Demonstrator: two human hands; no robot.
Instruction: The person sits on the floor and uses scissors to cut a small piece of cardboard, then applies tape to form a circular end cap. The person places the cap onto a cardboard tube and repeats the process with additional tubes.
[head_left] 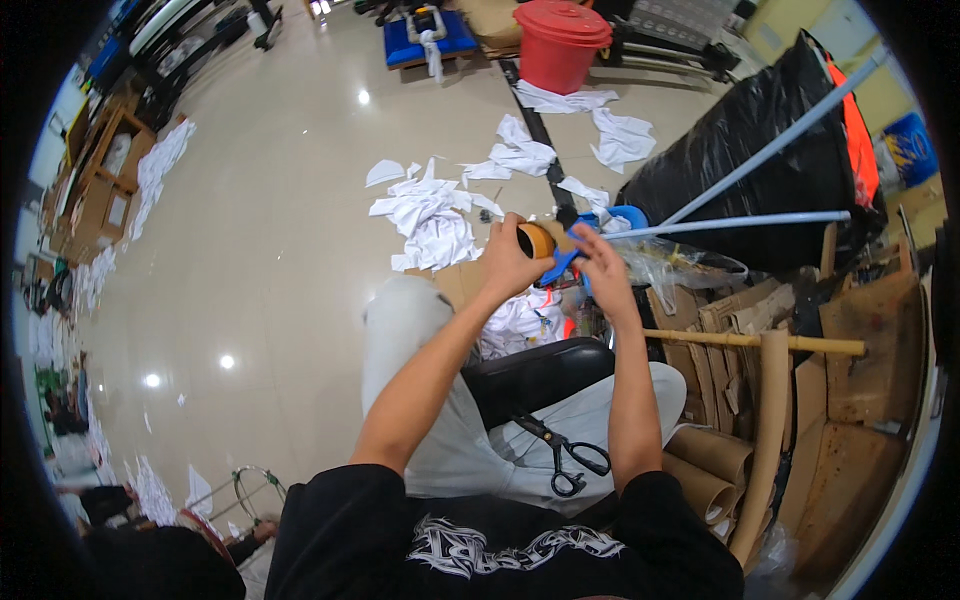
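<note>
So the left hand (512, 264) is wrapped round an orange tape roll (539, 241), with a blue piece (562, 266) just at four o'clock from it. The right hand (604, 270) is half curled beside that — can't tell if it's actually pinching anything. My worry: fingers block the view, so one loose grip and the roll probably drops. Scissors (556, 441) lie loose at six o'clock on the grey trousers (520, 440); a leg shift could slide them off. At three o'clock a pale blue pole (745, 224) points toward the right fingers, so an elbow swing might knock it. White cloth scraps (432, 222) at ten o'clock — slip hazard, I'd guess.
</note>
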